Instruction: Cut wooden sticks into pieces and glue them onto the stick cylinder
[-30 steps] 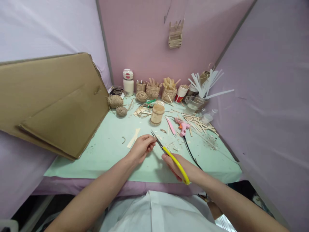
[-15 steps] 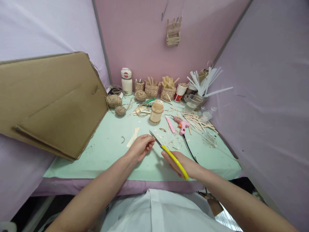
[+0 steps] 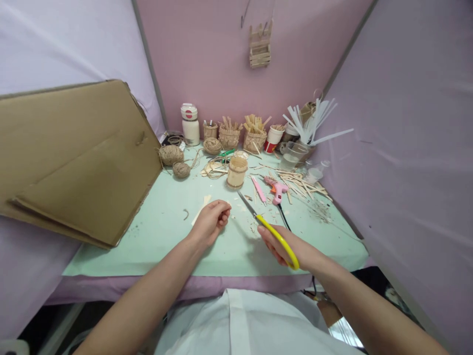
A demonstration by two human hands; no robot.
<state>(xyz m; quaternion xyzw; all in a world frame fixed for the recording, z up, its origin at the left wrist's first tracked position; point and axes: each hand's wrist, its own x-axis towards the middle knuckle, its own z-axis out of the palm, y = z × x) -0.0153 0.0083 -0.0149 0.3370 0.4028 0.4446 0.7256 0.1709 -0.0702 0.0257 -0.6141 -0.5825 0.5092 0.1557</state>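
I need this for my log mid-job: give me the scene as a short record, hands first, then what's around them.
Left hand: fingers curled; anything small held is too small to tell
Right hand: holding yellow-handled scissors, blades pointing forward
Centre: wooden cup, upright, beyond the blade tips
Right: pink pen-shaped tool, then pink glue gun
Left: large cardboard, twine ball nearby
Hanging behind: slatted wooden piece

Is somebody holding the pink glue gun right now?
No, the pink glue gun lies on the green tabletop, apart from the left hand and the right hand.
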